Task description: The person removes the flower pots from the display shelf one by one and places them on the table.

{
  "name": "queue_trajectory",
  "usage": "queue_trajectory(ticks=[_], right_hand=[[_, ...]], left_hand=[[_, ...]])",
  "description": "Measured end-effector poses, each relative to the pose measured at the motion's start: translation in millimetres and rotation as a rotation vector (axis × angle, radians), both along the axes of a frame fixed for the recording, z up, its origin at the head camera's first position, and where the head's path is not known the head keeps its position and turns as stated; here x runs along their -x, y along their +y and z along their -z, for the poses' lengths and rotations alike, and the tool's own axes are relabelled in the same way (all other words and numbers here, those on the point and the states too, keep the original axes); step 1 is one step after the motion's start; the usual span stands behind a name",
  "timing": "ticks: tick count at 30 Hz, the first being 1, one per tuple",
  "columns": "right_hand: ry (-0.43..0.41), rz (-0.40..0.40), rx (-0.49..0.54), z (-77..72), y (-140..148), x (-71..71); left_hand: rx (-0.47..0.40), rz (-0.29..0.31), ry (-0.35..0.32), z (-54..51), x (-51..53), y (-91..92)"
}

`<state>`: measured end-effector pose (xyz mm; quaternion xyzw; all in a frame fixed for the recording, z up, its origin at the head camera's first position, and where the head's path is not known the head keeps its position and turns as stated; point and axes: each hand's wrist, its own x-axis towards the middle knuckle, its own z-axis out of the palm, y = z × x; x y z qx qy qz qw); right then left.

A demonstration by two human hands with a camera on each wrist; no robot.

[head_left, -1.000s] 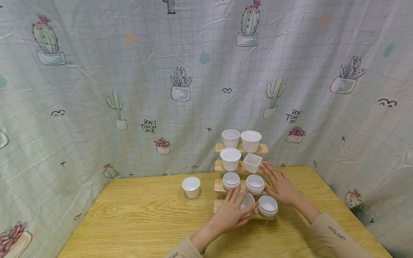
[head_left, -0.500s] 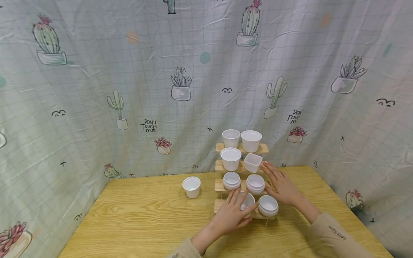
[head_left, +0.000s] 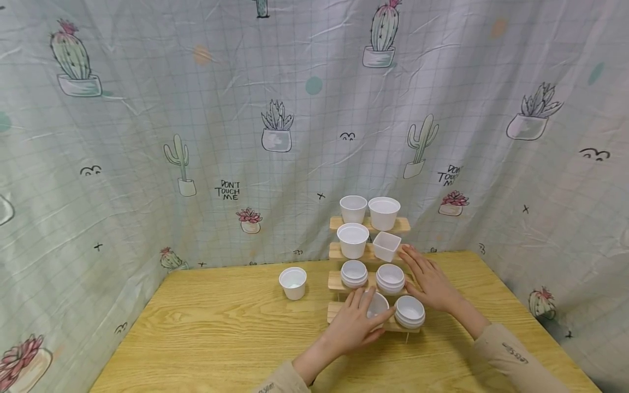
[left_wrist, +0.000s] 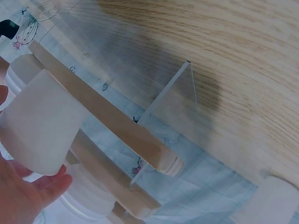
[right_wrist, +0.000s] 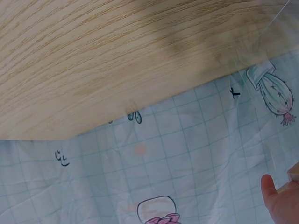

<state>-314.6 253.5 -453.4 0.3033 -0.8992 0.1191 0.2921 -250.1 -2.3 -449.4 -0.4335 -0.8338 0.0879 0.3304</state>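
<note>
On the right side of the table stands a stepped rack [head_left: 336, 281] with pale wooden shelves and clear supports. My left hand [head_left: 350, 327] grips a white plastic cup [head_left: 377, 304] on the lowest shelf, fingers over its far left side and thumb at its right. The left wrist view shows that cup [left_wrist: 42, 123] between fingers and thumb, tilted in the picture. My right hand [head_left: 432, 285] lies along the rack's right side, its fairly straight fingers touching the shelf ends. A ridged round white tub [head_left: 410, 311] sits right of the gripped cup.
Higher shelves bear two ridged tubs [head_left: 390, 278], a small square cup [head_left: 386, 246] and several round cups [head_left: 353, 240]. A lone white cup [head_left: 293, 283] stands on the wooden table [head_left: 221, 327], left of the rack. A cactus-print curtain [head_left: 314, 120] hangs behind.
</note>
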Motion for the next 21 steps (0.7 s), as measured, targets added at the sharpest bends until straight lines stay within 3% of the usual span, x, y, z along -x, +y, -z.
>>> queue_trajectory(ticks=[10,21], right_hand=[[-0.008,-0.002,-0.014,0.5,1.7,1.2],[-0.034,0.002,-0.016,-0.6,1.4,-0.7]], left_hand=[[0.006,-0.016,0.017,0.6,2.3,0.6],[-0.012,0.013,-0.011,-0.7,0.6,0.1]])
